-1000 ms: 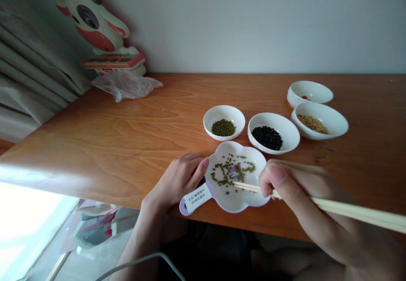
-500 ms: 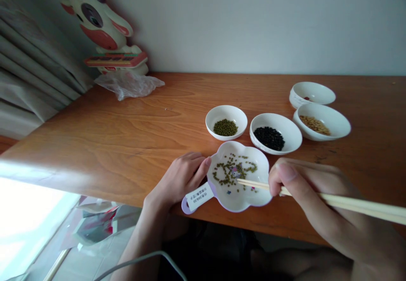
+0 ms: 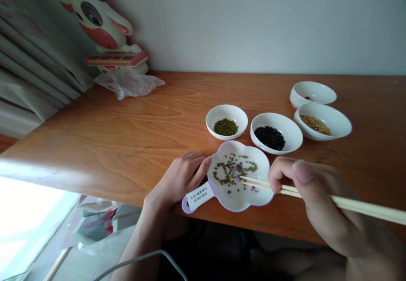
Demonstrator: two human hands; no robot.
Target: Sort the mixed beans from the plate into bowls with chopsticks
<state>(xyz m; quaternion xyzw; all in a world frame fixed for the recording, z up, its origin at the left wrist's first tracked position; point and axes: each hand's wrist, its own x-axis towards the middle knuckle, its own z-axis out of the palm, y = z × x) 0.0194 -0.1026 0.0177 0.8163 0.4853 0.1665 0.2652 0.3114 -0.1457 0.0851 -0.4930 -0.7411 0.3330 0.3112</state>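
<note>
A white flower-shaped dish [image 3: 242, 200] with a purple rim lies at the table's front edge, with green mung beans [image 3: 227, 181] scattered in it. At the dish's left side, my left hand [image 3: 181, 174] steadies it, thumb on the rim; its other fingers are partly hidden. A paper label [image 3: 200, 195] is stuck on the dish's handle. My right hand [image 3: 317, 200] grips a pair of wooden chopsticks [image 3: 361, 206]. Their tips hover over or touch the middle of the dish, slightly apart; I cannot make out a bean between them.
Behind the dish stand a bowl of mung beans [image 3: 226, 135] and a bowl of black seeds [image 3: 293, 143]. Farther right are a bowl of pale kernels [image 3: 341, 124] and a nearly bare bowl [image 3: 326, 94]. A cow toy [image 3: 109, 31] and plastic bag [image 3: 128, 85] sit back left.
The chopstick tips have spread apart and shifted slightly right and up. My right thumb has lifted a little. My left hand and the dish stay nearly still.
</note>
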